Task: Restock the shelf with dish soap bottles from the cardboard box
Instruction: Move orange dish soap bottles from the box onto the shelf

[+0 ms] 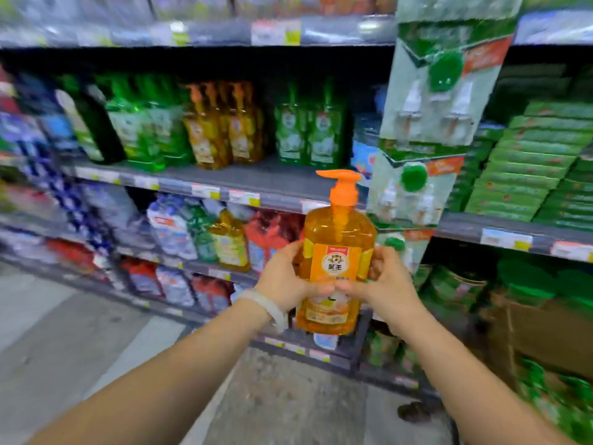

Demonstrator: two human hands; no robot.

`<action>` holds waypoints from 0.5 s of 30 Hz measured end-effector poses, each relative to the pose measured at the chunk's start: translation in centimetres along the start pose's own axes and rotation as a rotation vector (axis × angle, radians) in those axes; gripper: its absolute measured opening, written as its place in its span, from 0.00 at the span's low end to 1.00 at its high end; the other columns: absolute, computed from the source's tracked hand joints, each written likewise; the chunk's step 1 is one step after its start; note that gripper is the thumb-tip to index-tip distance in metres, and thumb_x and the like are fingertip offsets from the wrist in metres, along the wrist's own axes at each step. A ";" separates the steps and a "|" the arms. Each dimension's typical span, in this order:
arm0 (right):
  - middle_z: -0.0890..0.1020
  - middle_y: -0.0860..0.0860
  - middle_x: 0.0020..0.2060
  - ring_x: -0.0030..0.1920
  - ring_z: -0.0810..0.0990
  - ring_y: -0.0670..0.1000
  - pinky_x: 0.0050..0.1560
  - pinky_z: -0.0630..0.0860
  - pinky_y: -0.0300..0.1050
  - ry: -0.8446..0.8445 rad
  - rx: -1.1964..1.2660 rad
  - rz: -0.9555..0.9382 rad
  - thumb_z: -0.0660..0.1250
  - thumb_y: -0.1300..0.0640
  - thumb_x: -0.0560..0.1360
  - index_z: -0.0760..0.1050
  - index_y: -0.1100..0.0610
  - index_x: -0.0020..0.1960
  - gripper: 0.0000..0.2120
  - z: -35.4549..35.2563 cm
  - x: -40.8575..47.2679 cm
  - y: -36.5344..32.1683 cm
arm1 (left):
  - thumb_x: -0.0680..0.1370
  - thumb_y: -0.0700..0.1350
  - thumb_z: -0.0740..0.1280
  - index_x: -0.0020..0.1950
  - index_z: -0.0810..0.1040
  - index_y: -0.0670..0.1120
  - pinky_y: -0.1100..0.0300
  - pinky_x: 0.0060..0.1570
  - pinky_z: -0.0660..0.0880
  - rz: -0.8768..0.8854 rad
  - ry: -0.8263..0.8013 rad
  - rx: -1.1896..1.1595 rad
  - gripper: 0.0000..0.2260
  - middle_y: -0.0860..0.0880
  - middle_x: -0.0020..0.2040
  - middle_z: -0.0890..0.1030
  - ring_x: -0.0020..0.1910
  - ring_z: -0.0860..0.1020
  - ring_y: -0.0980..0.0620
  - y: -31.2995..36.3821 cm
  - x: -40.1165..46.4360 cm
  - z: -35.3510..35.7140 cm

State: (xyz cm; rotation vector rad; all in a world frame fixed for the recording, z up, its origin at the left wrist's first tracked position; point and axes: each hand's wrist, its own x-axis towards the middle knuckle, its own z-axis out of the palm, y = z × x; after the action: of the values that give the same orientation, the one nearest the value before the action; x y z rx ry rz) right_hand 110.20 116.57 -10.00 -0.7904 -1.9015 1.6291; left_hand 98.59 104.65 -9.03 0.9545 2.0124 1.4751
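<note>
Both hands grip one orange bottle [333, 261], upright, in mid-air in front of the shelves. Left hand [285, 281] wraps its left side, fingers curled behind, thumb across the front label. Right hand [385, 284] mirrors it on the right side, thumb on the label too; the thumbs nearly meet at the label's lower part. Pale bracelet [272, 303] on the left wrist.

Bottle has an orange pump [341, 184], nozzle pointing left, and an orange front label with a logo. It touches no shelf.

Shelf [224, 178] behind and up-left carries matching orange pump bottles [221, 126] between green bottles [144, 123] on the left and more green ones [308, 130] on the right. Bare shelf space in front of the right-hand green ones. Price tags [205, 191] along the shelf edge.

Hanging strip of carded green-topped items [430, 117] just right of the held bottle. Green boxes [526, 162] stacked further right. Cardboard box [545, 335] at lower right, partly hidden; contents unclear. Lower shelves hold blurred packs. Grey floor [80, 332] below.
</note>
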 end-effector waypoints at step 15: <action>0.81 0.55 0.49 0.49 0.81 0.54 0.53 0.79 0.56 -0.330 -0.027 -0.120 0.80 0.67 0.57 0.67 0.51 0.49 0.29 24.0 8.5 -5.9 | 0.66 0.33 0.76 0.55 0.74 0.49 0.67 0.38 0.78 -0.076 0.354 -0.034 0.23 0.55 0.46 0.80 0.45 0.79 0.58 -5.4 0.9 -22.3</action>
State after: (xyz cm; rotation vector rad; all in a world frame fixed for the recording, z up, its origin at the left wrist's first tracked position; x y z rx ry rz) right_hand 86.70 105.37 -7.75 -0.4260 -2.1516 1.7459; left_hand 80.73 90.40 -7.09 0.6285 2.2287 1.7263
